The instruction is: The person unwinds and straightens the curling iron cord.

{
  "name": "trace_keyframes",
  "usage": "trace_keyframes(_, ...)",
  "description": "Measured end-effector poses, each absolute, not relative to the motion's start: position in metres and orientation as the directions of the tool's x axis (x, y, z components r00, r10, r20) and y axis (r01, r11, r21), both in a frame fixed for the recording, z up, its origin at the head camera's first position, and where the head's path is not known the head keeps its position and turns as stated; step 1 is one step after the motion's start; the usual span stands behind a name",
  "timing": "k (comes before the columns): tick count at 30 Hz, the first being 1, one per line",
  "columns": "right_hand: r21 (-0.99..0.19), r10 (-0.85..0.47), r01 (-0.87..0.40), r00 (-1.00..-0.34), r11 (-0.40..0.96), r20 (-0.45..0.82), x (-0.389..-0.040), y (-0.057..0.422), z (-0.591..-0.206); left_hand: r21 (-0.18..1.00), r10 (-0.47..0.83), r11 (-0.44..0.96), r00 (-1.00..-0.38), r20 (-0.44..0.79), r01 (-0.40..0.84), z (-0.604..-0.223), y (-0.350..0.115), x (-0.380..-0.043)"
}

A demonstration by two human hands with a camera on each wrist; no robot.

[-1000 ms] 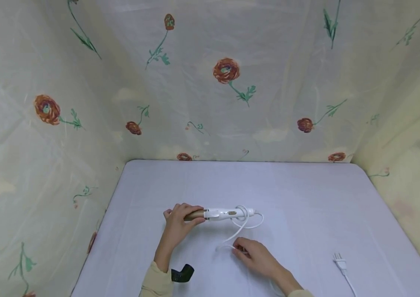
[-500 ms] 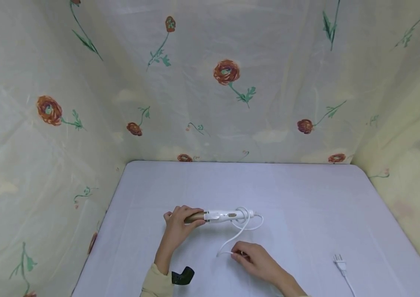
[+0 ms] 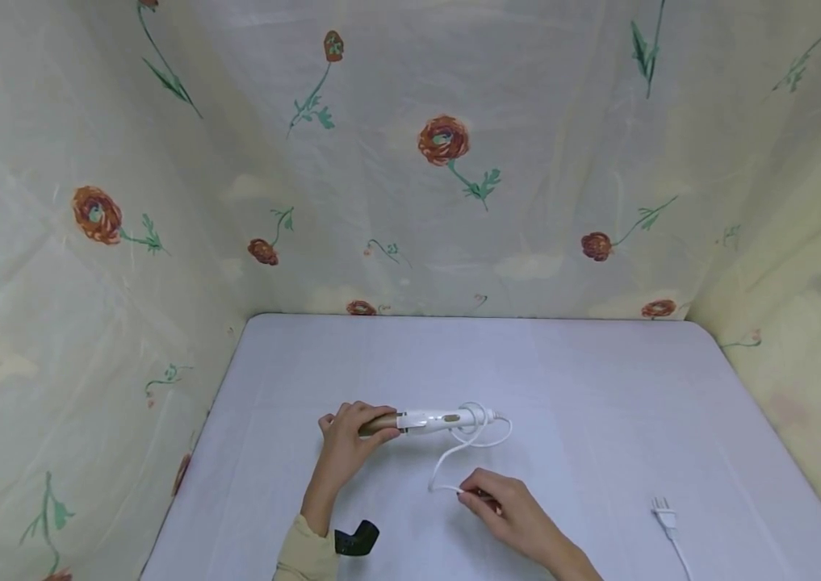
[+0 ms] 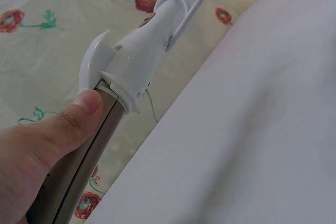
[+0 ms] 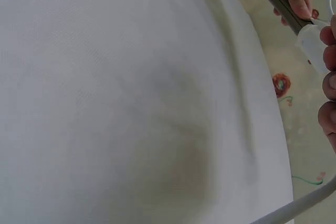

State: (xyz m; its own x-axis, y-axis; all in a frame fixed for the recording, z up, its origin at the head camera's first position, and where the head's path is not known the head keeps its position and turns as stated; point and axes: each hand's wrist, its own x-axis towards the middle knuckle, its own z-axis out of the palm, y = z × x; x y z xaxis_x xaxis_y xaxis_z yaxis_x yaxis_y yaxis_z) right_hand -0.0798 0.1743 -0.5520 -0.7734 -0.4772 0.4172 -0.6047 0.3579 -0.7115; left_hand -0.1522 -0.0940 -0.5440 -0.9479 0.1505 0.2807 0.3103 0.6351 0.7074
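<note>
A curling iron (image 3: 433,420) with a white handle and a brownish-gold barrel is held level above the white table. My left hand (image 3: 349,436) grips its barrel (image 4: 94,145); the thumb lies along the metal just below the white clamp lever (image 4: 97,59). Several turns of the iron's white cord (image 3: 441,464) wrap around the handle's end. From there the cord sags in a bend toward my right hand (image 3: 508,508), whose curled fingers pinch it. In the right wrist view, only the fingertips (image 5: 329,82) show at the right edge, with a stretch of cord (image 5: 304,203) below.
The cord's two-prong plug (image 3: 663,515) lies on the table (image 3: 599,387) at the right. A black angled piece (image 3: 357,538) shows beside the left sleeve (image 3: 308,549). Flower-patterned cloth (image 3: 526,105) hangs behind the table and at both sides.
My right hand has shifted slightly right and down, still pinching the cord, and the bend of cord beside it has changed shape. The left hand and curling iron stay nearly in place.
</note>
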Motion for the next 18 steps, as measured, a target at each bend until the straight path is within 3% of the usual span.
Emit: trace_keyframes(18, -0.643, -0.388, -0.664, -0.747, 0.381, 0.541, -0.106, 0.186, -0.518, 0.709, 0.146, 0.646, -0.957, 0.251, 0.284, -0.541, -0.094, -0.154)
